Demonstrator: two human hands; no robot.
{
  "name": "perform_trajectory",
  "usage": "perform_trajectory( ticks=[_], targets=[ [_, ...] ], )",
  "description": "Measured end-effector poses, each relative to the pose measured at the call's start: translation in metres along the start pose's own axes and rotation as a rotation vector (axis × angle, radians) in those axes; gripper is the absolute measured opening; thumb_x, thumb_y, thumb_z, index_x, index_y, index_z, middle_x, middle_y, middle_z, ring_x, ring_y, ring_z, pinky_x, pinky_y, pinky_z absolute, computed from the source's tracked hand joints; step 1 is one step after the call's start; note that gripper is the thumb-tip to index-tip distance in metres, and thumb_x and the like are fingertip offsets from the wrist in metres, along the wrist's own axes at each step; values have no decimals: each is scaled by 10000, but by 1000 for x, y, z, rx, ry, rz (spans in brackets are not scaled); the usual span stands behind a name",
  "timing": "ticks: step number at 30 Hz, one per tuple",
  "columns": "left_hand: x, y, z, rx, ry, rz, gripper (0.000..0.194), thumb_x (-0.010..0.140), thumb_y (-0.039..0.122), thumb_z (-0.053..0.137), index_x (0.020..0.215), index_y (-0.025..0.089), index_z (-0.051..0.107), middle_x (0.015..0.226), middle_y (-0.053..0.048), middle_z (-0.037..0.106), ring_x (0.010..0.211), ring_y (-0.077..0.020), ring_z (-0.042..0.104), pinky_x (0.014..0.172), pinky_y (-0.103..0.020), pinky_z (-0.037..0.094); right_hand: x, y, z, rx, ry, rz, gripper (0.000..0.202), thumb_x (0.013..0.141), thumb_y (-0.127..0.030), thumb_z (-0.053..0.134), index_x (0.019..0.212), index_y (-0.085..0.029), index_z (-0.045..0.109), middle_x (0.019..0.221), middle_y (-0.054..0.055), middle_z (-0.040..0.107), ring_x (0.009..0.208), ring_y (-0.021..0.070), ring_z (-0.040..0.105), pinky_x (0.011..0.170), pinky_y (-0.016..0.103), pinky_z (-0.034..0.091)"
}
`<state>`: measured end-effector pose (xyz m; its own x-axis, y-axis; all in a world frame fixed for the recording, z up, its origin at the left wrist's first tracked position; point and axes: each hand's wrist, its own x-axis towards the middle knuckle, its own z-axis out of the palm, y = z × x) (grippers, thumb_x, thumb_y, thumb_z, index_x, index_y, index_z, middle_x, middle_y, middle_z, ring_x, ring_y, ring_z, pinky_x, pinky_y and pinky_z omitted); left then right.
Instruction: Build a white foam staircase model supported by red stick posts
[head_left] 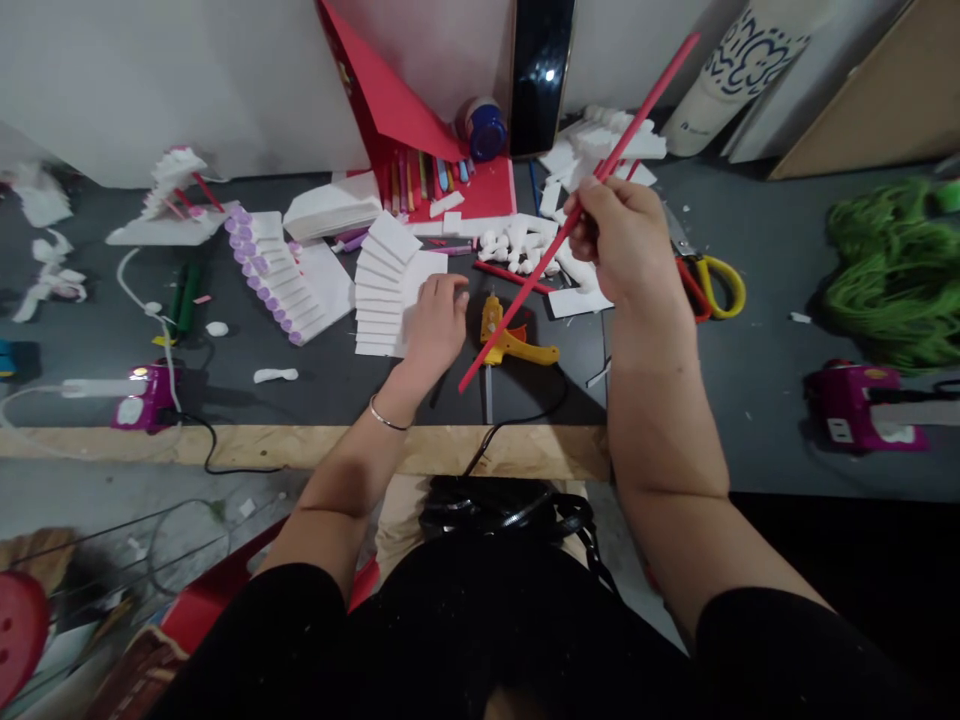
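At the far left of the dark table (330, 392), saw white scraps (43, 195), then a magenta box (154, 402) with a small light glowing. Behind it, noted a white model (176, 182) with red posts, green pens (187, 300) in front of its base, and just to the right a stepped piece with purple discs (262, 275). Found next a plain stepped piece (381, 295), strips fanned on a white sheet. Had the left hand (439, 325) at its right side, half open with fingers loosely curled, gripping nothing visible; could not tell touching from hovering.

Along the back, saw a red card (420, 95), a blue jar (485, 130) and an upright phone (538, 80). In front, noted white lumps (517, 243), a shorter red stick (495, 270) lying flat, and a yellow glue gun (529, 348). Held the long red stick (517, 301) above these in the right hand (626, 235), thumb and fingers closed around it, slanting it from upper right to lower left across the view of the glue gun. Beyond the right forearm, saw scissors (725, 290), a patterned bottle (739, 70), green yarn (885, 270) and a second magenta box (862, 408).
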<state>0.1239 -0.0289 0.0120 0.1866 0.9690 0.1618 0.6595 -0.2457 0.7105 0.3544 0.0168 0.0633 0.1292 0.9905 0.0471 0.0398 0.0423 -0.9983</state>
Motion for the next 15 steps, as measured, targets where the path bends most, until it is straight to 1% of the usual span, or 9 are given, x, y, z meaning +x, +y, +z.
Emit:
perform_trajectory(
  ticks=[1,3,5,6,9,11,13,15],
  targets=[
    [-3,-4,0,143,6,25,269,1057,226,538,1285,150,659,1441,-216,671,1400,-340,617,1220,-544,497,0,-2,-2,7,1,-4,443,1055,-541,612,726,-251,547,583,-48,389,494,104,369,473,271,263],
    [-11,-10,1,332,-37,40,423,1038,209,555,1446,105,591,1619,-269,539,1553,-405,482,1286,-607,407,-1,-5,-5,14,-3,-5,437,1060,-527,604,727,-248,551,595,-47,389,496,104,379,478,271,260],
    [-20,-15,2,424,-92,30,532,1052,249,538,1553,75,509,1709,-293,425,1631,-436,371,1316,-646,347,-2,-9,-5,18,-2,-4,419,1067,-498,606,736,-247,552,602,-46,397,505,104,377,482,280,253],
    [-24,-18,2,447,-112,24,565,1060,266,521,1586,66,474,1729,-298,391,1650,-438,337,1325,-656,328,-3,-10,-5,21,4,-2,405,1074,-468,606,740,-247,550,602,-45,402,509,104,367,486,287,249],
    [-32,-26,-2,464,-180,47,603,1073,240,446,1647,61,398,1749,-283,361,1668,-402,312,1343,-636,308,-4,-13,-3,44,15,10,370,1099,-384,583,758,-248,545,587,-43,405,522,110,327,496,306,233],
    [-36,-30,-7,454,-251,84,614,1067,186,386,1667,54,373,1751,-261,374,1672,-370,312,1356,-605,300,-4,-16,-3,57,11,22,372,1104,-373,579,755,-252,535,567,-42,398,527,118,307,498,316,230],
    [-38,-33,-13,446,-320,107,630,1053,145,345,1674,42,366,1747,-246,391,1673,-351,314,1365,-588,290,-6,-19,-3,52,-8,27,371,1101,-374,589,754,-255,534,563,-39,410,532,122,309,504,321,239],
    [-41,-36,-20,440,-360,116,647,1037,117,312,1677,34,360,1749,-238,393,1679,-339,302,1370,-586,278,-8,-22,-2,44,-16,37,370,1108,-328,573,748,-251,540,571,-33,438,538,120,329,517,326,247]
  ],
)
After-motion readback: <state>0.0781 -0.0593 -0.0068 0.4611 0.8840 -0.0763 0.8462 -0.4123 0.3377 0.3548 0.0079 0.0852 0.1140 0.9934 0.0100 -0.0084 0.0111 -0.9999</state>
